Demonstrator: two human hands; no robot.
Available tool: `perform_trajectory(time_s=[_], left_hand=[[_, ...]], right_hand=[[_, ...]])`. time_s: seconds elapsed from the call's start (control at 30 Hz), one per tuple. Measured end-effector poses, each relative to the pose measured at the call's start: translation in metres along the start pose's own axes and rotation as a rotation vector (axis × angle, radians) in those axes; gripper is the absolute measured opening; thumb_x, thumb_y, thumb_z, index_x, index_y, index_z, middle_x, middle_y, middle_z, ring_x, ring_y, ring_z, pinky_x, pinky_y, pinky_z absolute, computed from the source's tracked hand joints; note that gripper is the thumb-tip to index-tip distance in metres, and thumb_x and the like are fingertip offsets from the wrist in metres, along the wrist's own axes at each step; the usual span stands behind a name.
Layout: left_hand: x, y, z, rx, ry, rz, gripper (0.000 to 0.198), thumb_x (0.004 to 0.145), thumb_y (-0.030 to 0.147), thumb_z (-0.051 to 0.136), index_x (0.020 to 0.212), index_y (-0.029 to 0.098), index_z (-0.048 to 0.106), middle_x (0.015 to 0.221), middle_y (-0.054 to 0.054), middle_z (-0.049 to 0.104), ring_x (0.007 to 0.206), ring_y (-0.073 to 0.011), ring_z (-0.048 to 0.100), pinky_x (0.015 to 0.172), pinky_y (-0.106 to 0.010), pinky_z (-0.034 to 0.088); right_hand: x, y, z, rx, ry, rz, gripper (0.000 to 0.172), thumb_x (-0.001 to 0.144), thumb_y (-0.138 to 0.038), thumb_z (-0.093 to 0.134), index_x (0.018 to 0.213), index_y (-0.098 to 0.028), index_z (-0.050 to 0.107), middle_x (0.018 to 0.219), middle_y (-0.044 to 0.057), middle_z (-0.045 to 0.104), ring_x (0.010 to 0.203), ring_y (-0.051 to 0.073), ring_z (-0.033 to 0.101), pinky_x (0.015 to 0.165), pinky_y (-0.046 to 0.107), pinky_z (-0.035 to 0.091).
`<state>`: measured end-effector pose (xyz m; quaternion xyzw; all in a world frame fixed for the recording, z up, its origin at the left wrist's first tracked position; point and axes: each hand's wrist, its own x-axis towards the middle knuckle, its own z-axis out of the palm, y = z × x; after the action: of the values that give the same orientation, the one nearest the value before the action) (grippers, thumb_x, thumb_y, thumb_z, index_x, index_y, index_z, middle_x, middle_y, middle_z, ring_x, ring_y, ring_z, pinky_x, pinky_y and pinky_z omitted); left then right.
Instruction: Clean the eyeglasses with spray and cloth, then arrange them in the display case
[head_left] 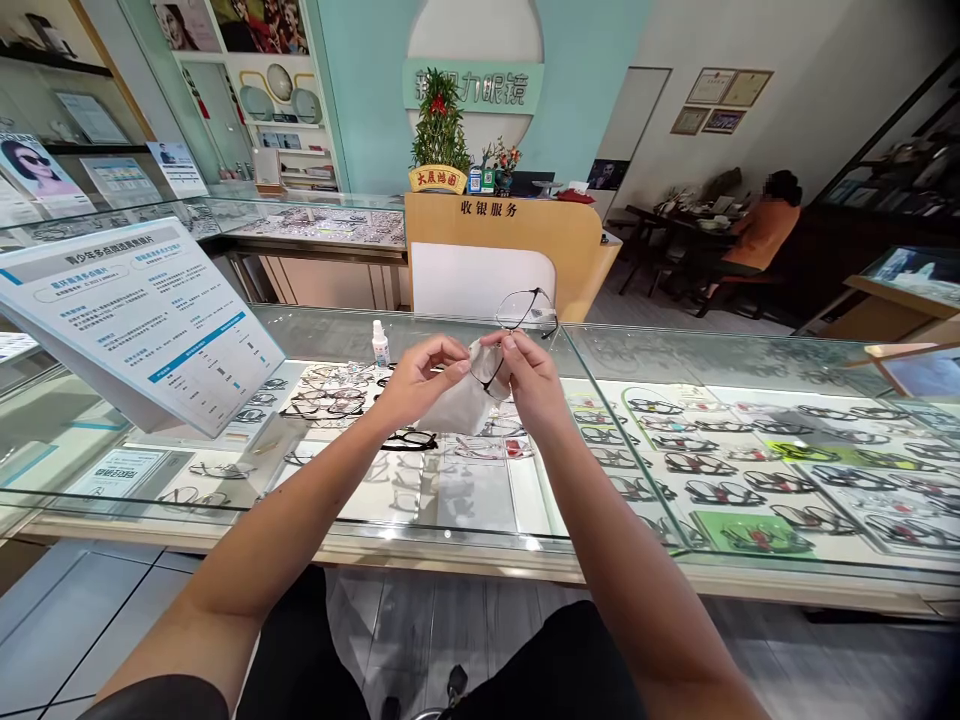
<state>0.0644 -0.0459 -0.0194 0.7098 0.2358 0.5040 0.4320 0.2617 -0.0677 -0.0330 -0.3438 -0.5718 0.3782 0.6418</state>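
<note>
Both my hands are raised over a glass display counter (420,340). My right hand (534,380) pinches a pair of thin dark-framed glasses (525,312), one lens sticking up above my fingers. My left hand (415,378) pinches a pale grey cleaning cloth (465,400) that wraps the other lens and hangs down between my hands. A small white spray bottle (381,345) stands on the glass just left of my left hand.
A slanted printed sign (142,320) stands on the counter at left. Several rows of glasses (750,470) lie under the glass. A yellow cashier desk (517,250) with a plant is behind. A person in orange (765,230) sits at the far right.
</note>
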Motion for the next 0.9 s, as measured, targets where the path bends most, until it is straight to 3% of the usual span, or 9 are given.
perform_trajectory(time_s=[0.1, 0.23, 0.4, 0.5, 0.63, 0.8, 0.9], left_hand=[[-0.001, 0.001, 0.000, -0.045, -0.009, -0.033, 0.063, 0.089, 0.079, 0.079, 0.080, 0.019, 0.064, 0.085, -0.002, 0.061, 0.079, -0.0156, 0.054, 0.073, -0.029, 0.044], [-0.004, -0.003, 0.001, -0.197, -0.015, -0.226, 0.064, 0.080, 0.076, 0.090, 0.082, 0.021, 0.057, 0.070, 0.006, 0.047, 0.059, -0.0098, 0.038, 0.058, -0.025, 0.032], [-0.007, -0.015, 0.006, -0.345, -0.109, -0.393, 0.069, 0.074, 0.083, 0.089, 0.092, 0.019, 0.069, 0.075, 0.001, 0.063, 0.063, -0.0124, 0.053, 0.059, -0.025, 0.038], [-0.008, -0.018, 0.008, -0.379, -0.103, -0.452, 0.077, 0.070, 0.089, 0.088, 0.090, 0.017, 0.073, 0.072, 0.000, 0.066, 0.061, -0.0126, 0.054, 0.058, -0.025, 0.039], [-0.007, -0.018, 0.010, -0.439, -0.086, -0.450, 0.076, 0.064, 0.084, 0.095, 0.094, 0.018, 0.074, 0.078, -0.001, 0.070, 0.065, -0.0132, 0.058, 0.062, -0.026, 0.043], [-0.008, -0.014, 0.011, -0.426, -0.112, -0.396, 0.064, 0.073, 0.073, 0.097, 0.086, 0.017, 0.068, 0.074, 0.002, 0.063, 0.067, -0.0107, 0.055, 0.064, -0.024, 0.042], [-0.009, -0.011, 0.012, -0.432, -0.144, -0.408, 0.066, 0.072, 0.070, 0.099, 0.102, 0.017, 0.072, 0.081, 0.002, 0.065, 0.071, -0.0110, 0.058, 0.066, -0.023, 0.042]], right_hand=[[-0.002, -0.001, 0.000, -0.020, -0.035, 0.008, 0.049, 0.096, -0.076, 0.074, 0.101, -0.028, 0.086, 0.101, 0.003, 0.061, 0.067, 0.015, 0.039, 0.060, 0.032, 0.033], [-0.006, -0.003, 0.002, -0.005, -0.114, 0.001, 0.044, 0.098, -0.073, 0.074, 0.099, -0.030, 0.086, 0.107, 0.004, 0.064, 0.080, 0.019, 0.051, 0.065, 0.032, 0.039], [-0.009, -0.007, 0.003, -0.011, -0.158, 0.027, 0.047, 0.098, -0.074, 0.072, 0.105, -0.031, 0.087, 0.109, 0.005, 0.065, 0.082, 0.020, 0.054, 0.066, 0.033, 0.042], [-0.009, -0.009, 0.005, -0.015, -0.178, 0.028, 0.047, 0.098, -0.075, 0.072, 0.108, -0.032, 0.089, 0.112, 0.006, 0.069, 0.094, 0.023, 0.062, 0.080, 0.036, 0.051], [-0.009, -0.008, 0.006, -0.035, -0.180, -0.027, 0.043, 0.101, -0.072, 0.071, 0.106, -0.034, 0.090, 0.107, 0.006, 0.069, 0.112, 0.027, 0.063, 0.104, 0.041, 0.052], [-0.008, -0.010, 0.007, -0.085, -0.164, -0.040, 0.043, 0.100, -0.073, 0.071, 0.104, -0.035, 0.090, 0.103, 0.006, 0.068, 0.114, 0.029, 0.061, 0.112, 0.046, 0.049], [-0.008, -0.011, 0.008, -0.071, -0.166, -0.048, 0.045, 0.097, -0.075, 0.073, 0.098, -0.034, 0.090, 0.107, 0.007, 0.071, 0.118, 0.029, 0.061, 0.116, 0.049, 0.048]])
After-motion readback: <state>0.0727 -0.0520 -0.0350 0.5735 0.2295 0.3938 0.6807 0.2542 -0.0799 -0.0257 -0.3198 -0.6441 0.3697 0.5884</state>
